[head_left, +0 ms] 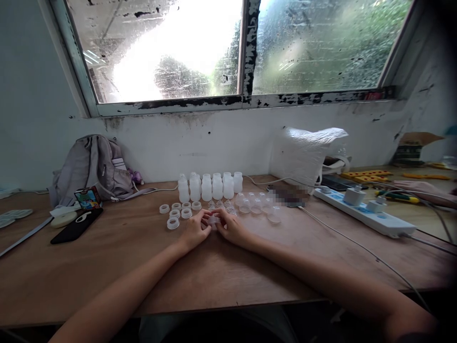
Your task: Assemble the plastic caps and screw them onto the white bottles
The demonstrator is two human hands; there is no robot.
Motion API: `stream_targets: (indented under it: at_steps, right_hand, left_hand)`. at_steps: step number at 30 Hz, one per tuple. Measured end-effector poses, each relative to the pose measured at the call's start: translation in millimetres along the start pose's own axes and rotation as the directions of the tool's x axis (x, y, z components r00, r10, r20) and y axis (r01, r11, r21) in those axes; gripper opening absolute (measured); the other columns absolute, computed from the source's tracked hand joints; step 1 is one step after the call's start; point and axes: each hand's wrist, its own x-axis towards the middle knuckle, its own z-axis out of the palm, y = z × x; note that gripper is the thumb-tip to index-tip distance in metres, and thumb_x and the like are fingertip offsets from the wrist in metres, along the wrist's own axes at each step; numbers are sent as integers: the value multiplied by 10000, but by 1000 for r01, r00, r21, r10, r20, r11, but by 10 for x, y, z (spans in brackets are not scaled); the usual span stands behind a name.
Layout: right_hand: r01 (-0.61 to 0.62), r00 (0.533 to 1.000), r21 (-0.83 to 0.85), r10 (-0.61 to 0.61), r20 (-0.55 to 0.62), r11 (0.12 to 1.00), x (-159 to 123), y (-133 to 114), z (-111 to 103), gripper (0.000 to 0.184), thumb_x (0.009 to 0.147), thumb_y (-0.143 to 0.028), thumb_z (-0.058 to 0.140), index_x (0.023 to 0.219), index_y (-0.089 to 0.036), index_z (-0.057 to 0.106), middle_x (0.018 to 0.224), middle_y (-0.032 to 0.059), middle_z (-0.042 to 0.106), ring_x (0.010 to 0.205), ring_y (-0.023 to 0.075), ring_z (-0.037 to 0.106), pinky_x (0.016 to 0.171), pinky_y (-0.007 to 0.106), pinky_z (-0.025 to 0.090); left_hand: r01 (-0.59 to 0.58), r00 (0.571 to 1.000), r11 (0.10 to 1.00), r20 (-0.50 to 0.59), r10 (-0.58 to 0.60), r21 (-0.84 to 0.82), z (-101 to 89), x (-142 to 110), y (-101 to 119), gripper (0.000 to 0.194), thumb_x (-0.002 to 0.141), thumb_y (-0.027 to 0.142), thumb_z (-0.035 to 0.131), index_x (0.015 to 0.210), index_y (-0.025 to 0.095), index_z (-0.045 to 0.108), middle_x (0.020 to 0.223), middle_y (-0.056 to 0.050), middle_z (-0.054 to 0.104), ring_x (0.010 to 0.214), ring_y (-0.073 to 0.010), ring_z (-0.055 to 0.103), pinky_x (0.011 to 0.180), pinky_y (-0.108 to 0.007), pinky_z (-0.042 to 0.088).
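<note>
My left hand [195, 230] and my right hand [232, 228] meet near the middle of the table, fingers closed around a small translucent ring-like piece [213, 220]. The fingers partly cover it, so its full shape is hidden. Just behind them lie several clear teats [219, 205]. Left of my hands, several translucent collar rings [173, 223] are spread on the wood. To the right sit several clear domed caps [256, 206]. A row of frosted baby bottles [217, 186], without caps, stands upright behind everything.
On the left are a grey backpack [93, 166], a black phone-like slab [76, 227] and a small lit screen [88, 197]. A white power strip [364, 212] with cables and a silvery bag [300, 152] occupy the right. Another person's hand [423, 186] rests at far right, near pliers [398, 196].
</note>
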Motion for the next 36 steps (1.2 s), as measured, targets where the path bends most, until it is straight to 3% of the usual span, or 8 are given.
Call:
stream_targets:
  at_steps: [7, 12, 20, 36]
  right_hand:
    - [-7, 1000, -13, 7, -30, 1000, 10, -3, 0, 216, 812, -239, 391, 1011, -185, 454, 641, -12, 521, 541, 100, 463, 535, 207, 360]
    - [38, 999, -4, -38, -17, 999, 3, -14, -21, 296, 750, -157, 431, 1044, -189, 434, 632, -30, 477, 517, 87, 434, 518, 193, 345]
    - [4, 1000, -6, -4, 5, 1000, -8, -3, 6, 317, 719, -118, 431, 1024, -201, 412, 616, -45, 448, 517, 87, 422, 522, 194, 337]
    - [-102, 994, 138, 104, -10, 985, 16, -71, -20, 194, 715, -141, 452, 897, -198, 416, 552, -62, 466, 474, 81, 398, 465, 180, 305]
  left_hand:
    - [-30, 999, 995, -26, 32, 94, 22, -17, -9, 260, 702, 190, 503, 961, 195, 482, 798, -14, 613, 700, -124, 581, 638, -235, 461]
    - [-8, 998, 993, -59, 14, 116, 35, -28, 11, 266, 707, 191, 497, 971, 201, 469, 752, -1, 618, 645, -116, 580, 608, -225, 454]
    - [19, 998, 989, -58, -10, 147, 51, -25, 47, 256, 691, 156, 497, 941, 200, 465, 746, 12, 605, 587, -99, 559, 587, -211, 429]
    - [71, 995, 989, -76, -61, 131, 76, -7, 24, 231, 704, 198, 496, 934, 209, 501, 653, 34, 569, 554, -103, 533, 547, -203, 400]
